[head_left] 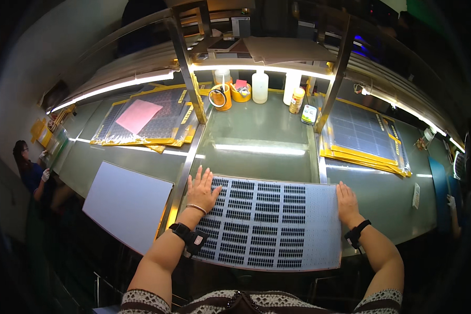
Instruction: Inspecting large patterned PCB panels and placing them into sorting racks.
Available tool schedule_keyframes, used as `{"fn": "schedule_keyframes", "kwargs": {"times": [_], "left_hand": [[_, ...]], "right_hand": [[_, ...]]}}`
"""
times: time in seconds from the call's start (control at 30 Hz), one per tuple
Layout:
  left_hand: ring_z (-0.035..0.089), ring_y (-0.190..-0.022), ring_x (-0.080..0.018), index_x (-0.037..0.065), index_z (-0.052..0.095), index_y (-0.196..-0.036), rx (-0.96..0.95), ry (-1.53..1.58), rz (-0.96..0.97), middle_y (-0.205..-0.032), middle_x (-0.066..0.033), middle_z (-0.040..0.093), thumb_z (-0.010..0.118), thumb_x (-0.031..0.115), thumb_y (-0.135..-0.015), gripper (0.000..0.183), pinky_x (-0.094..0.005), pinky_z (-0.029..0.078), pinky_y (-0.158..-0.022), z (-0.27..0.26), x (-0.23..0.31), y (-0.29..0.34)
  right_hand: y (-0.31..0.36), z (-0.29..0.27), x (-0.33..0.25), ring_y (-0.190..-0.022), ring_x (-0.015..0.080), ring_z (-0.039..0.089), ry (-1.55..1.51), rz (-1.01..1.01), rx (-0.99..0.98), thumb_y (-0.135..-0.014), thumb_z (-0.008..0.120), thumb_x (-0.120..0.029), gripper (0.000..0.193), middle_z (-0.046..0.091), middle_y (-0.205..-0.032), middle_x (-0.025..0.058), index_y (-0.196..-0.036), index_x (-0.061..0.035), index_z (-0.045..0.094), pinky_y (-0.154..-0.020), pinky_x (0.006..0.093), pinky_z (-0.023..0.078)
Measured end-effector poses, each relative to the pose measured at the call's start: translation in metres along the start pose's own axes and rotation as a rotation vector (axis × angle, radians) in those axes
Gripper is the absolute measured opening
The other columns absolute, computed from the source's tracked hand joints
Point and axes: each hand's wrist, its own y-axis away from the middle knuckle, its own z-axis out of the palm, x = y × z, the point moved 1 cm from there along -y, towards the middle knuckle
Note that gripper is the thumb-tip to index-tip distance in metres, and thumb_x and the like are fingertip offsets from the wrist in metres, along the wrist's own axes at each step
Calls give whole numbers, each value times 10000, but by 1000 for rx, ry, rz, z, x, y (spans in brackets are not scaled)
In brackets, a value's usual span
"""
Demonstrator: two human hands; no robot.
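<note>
A large pale panel (322, 230) with columns of small dark rectangles lies in front of me at the bench's near edge. Its right-hand strip is plain but for fine dots. My left hand (203, 189) rests at the panel's upper left corner, fingers spread and pointing away from me. Along the upper right edge lies my right hand (347, 201), its fingers stretched out. Both hands touch the panel without wrapping around it. A plain pale sheet (128, 204) with an orange edge sits to the left of my left forearm.
Yellow-edged dark sheets lie in stacks at left (157, 118) and right (361, 136), a pink sheet (137, 116) atop the left one. Bottles (260, 86) and tape rolls (222, 98) stand at the back. Metal posts (186, 68) carry lights. A gloved co-worker (30, 167) stands far left.
</note>
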Motion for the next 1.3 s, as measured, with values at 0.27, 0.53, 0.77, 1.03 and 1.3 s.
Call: {"fn": "schedule_keyframes", "kwargs": {"times": [0.27,0.53,0.77,1.03,1.3], "left_hand": [[94,-1376,-220,78,232,-1396,-123,1,-101,-1482,-45,169,372,491,-884,673,-540,43,-1072,5,-4,-1],[83,-1372,-287,-23,182,-1387,-205,-15,-86,-1467,-162,153,330,599,-857,831,-553,43,-1061,-24,4,64],[415,-1145,-374,-33,566,-1100,195,213,-309,-1249,-209,454,491,415,-871,509,-466,315,-952,-65,7,238],[495,-536,-106,36,588,-667,137,1279,-658,-578,-18,532,577,232,-843,264,-237,377,-492,-106,-26,161],[554,-737,-154,-8,580,-1016,886,929,-392,-756,-58,580,471,412,-910,447,-283,422,-685,-275,-93,106]], "right_hand": [[89,-46,-42,-1191,407,401,-221,-14,-1,-778,443,-57,475,406,-1299,264,-1229,89,424,-994,445,325],[203,-103,-79,-1210,382,385,-326,118,-48,-730,492,18,399,460,-1261,191,-1123,18,555,-1022,486,289],[155,-81,-63,-1258,390,330,-269,36,32,-777,534,-49,323,439,-1308,173,-1080,-109,629,-1052,510,229],[92,-163,-49,-965,300,592,-237,-228,387,-803,519,-81,153,660,-872,106,-831,-45,664,-978,482,345],[-61,-205,22,-750,107,514,-1418,328,264,-914,493,-238,189,518,-793,12,-883,-63,559,-650,257,425]]}}
